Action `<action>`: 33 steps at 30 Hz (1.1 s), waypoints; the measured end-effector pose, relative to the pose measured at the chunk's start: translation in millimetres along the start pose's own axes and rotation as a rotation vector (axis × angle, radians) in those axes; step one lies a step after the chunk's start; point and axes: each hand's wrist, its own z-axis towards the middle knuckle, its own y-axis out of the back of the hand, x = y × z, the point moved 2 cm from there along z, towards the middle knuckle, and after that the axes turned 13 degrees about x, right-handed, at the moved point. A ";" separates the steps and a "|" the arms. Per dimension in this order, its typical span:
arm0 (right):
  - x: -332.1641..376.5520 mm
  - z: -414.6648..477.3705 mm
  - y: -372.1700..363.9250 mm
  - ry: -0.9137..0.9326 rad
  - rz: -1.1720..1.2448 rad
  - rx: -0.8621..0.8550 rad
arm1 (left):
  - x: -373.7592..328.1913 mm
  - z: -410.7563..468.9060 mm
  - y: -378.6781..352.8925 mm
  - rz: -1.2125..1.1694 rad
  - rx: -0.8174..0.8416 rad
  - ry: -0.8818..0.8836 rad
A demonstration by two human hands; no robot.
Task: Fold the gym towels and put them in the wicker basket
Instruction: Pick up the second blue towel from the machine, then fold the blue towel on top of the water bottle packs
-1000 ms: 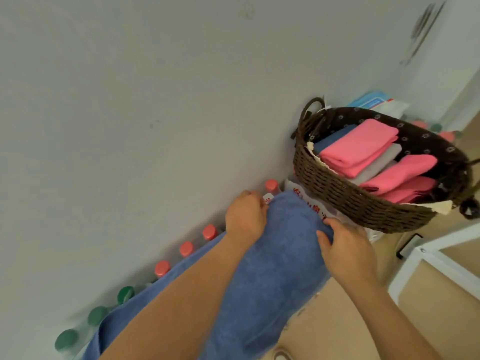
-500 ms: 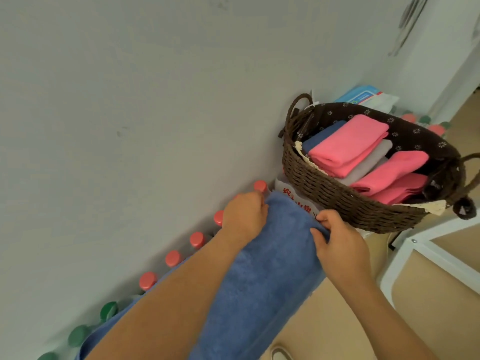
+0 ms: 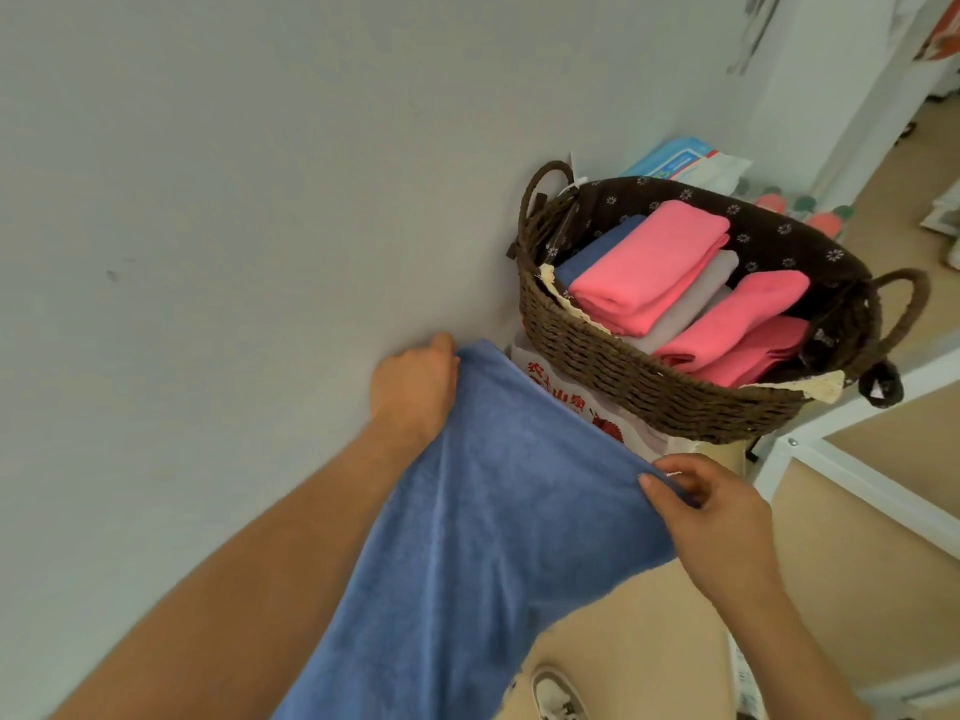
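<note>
A person's left hand [image 3: 413,389] and right hand [image 3: 714,504] each pinch a top corner of a blue towel [image 3: 493,537], held taut just short of the wicker basket [image 3: 649,381] of folded towels. The fold appears under way; next, the corners likely need bringing together. The towel's lower end runs out of frame.
</note>
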 end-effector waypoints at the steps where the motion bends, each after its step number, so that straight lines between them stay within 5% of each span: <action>1: 2.9 0.1 0.6 0.006 -0.049 -0.067 | -0.2 1.3 0.3 0.013 -0.011 0.001; 7: 8.3 -3.2 -15.5 0.313 -0.422 -0.349 | -9.0 -4.3 0.4 -0.018 0.020 -0.019; 10: 17.6 -7.8 -36.5 0.488 -0.533 -0.168 | -24.4 -30.8 -6.5 -0.039 0.071 -0.134; 14: 21.1 -9.9 -64.3 0.405 -0.846 0.121 | -41.0 -66.4 -31.4 -0.040 0.210 -0.205; 24: 28.5 -6.2 -59.5 0.240 -0.894 0.252 | -35.6 -56.7 -29.8 -0.115 0.289 -0.197; 30: 88.1 -44.3 -85.7 0.576 -0.880 0.221 | 23.0 -180.3 0.0 -0.382 0.024 -0.056; 33: 120.2 -71.9 -123.2 0.774 -0.845 0.293 | 75.0 -270.2 -8.9 -0.358 -0.097 0.150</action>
